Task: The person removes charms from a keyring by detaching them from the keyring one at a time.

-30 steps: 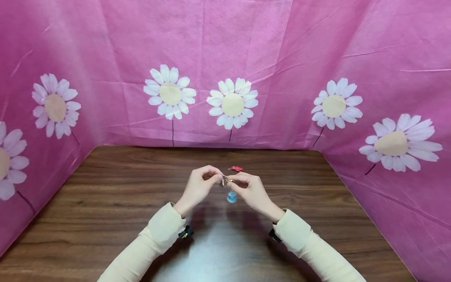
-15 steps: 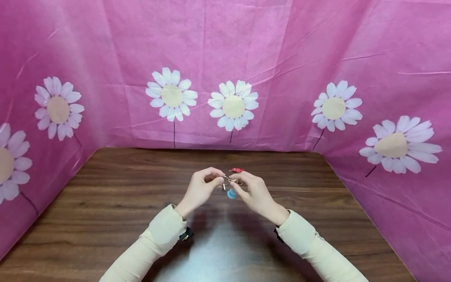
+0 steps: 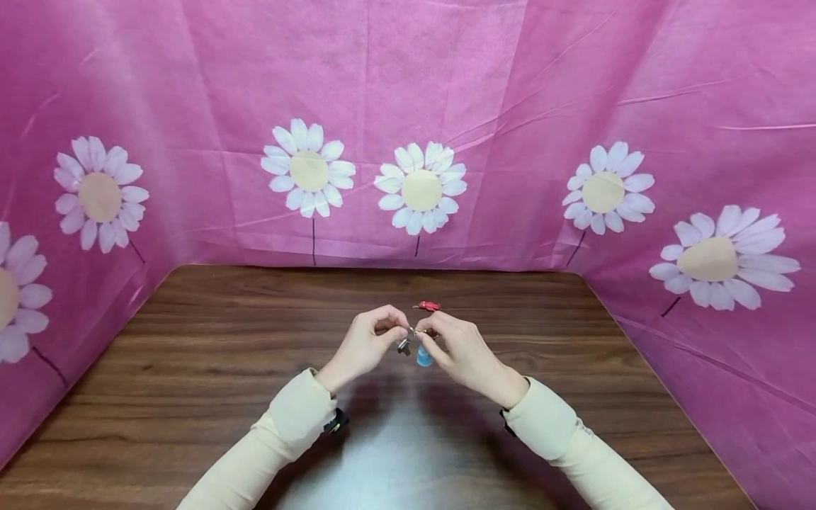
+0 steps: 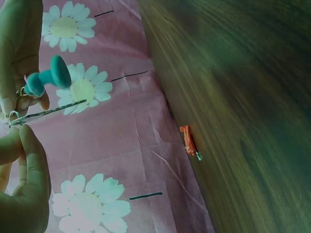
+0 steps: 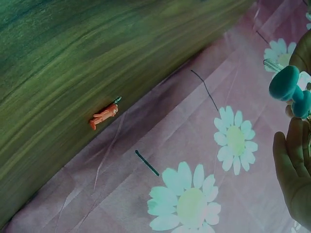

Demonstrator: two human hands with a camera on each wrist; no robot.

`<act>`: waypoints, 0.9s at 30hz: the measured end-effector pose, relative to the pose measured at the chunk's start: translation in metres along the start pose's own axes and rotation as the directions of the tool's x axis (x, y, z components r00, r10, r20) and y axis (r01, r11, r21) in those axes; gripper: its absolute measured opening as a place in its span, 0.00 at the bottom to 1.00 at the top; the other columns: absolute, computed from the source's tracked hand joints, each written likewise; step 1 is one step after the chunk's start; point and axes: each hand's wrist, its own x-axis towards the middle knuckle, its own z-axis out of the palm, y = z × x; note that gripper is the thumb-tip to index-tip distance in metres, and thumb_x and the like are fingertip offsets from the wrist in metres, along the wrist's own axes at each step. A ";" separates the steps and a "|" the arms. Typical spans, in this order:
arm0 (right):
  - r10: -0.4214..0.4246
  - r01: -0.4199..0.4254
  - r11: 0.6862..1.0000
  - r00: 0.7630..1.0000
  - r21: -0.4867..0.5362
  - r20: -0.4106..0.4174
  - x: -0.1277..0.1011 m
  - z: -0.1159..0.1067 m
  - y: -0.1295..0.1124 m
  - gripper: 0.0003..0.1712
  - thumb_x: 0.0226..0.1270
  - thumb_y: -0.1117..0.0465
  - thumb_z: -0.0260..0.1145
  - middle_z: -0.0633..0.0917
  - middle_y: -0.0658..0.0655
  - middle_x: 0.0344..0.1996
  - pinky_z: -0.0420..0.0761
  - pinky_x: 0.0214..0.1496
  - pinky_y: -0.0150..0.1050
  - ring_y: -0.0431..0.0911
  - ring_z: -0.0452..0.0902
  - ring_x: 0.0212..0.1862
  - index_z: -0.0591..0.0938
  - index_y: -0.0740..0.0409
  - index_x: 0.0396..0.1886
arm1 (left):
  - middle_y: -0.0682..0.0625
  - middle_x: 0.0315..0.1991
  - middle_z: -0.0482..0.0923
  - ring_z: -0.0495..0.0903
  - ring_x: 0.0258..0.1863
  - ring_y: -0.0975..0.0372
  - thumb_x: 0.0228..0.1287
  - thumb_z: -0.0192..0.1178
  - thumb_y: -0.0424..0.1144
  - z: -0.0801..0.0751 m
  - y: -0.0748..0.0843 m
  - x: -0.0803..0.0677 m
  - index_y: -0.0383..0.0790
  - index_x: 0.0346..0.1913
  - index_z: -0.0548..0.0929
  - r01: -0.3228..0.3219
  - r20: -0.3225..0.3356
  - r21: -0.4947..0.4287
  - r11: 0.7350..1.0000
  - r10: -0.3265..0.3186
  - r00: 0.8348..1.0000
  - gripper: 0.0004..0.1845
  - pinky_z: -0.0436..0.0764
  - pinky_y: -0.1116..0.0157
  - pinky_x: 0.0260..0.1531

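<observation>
My left hand [image 3: 366,340] pinches a thin metal ring between thumb and forefinger, with a key [image 3: 404,347] hanging from it. My right hand [image 3: 468,354] meets it fingertip to fingertip, pinching a gold-coloured clasp [image 3: 418,331]. Below the right fingers dangles a blue charm [image 3: 423,356], spool-shaped with two rounded ends; in the left wrist view the same charm [image 4: 48,80] hangs beside the edge-on key [image 4: 56,110]. Fingers hide much of the ring and clasp. Both hands are raised above the table.
A small red figure-shaped charm [image 3: 429,306] with a short metal chain lies on the wooden table [image 3: 255,340], beyond the hands. Pink cloth [image 3: 510,85] printed with white daisies surrounds the table at the back and sides.
The hands stay together but shift slightly. The key has turned from edge-on to broader in the head view, and the right hand has moved a little to the right with the blue charm.
</observation>
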 end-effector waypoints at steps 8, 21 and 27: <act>0.003 -0.003 1.000 1.000 0.019 0.015 0.000 0.000 -0.004 0.02 0.61 0.65 0.62 0.80 0.47 0.28 0.76 0.30 0.29 0.35 0.76 0.31 0.79 0.56 0.33 | 0.36 0.27 0.79 0.76 0.25 0.60 0.57 0.55 0.22 0.000 -0.004 -0.001 0.28 0.32 0.77 -0.018 0.006 0.015 1.000 0.018 1.000 0.02 0.77 0.69 0.27; 0.057 -0.058 0.996 0.998 0.062 0.012 0.000 -0.002 -0.011 0.02 0.60 0.64 0.63 0.79 0.45 0.26 0.74 0.28 0.28 0.32 0.73 0.27 0.80 0.54 0.32 | 0.40 0.31 0.76 0.81 0.33 0.55 0.52 0.54 0.19 0.003 -0.002 0.001 0.28 0.29 0.76 -0.115 0.072 0.073 0.991 0.110 0.991 0.05 0.82 0.64 0.35; 0.063 -0.063 0.996 0.998 0.061 0.008 -0.004 -0.002 -0.013 0.03 0.59 0.65 0.64 0.79 0.45 0.27 0.69 0.27 0.24 0.33 0.70 0.27 0.80 0.54 0.33 | 0.40 0.30 0.75 0.80 0.32 0.57 0.51 0.54 0.18 0.004 0.002 -0.001 0.28 0.28 0.75 -0.124 0.077 0.088 0.988 0.117 0.990 0.04 0.82 0.65 0.35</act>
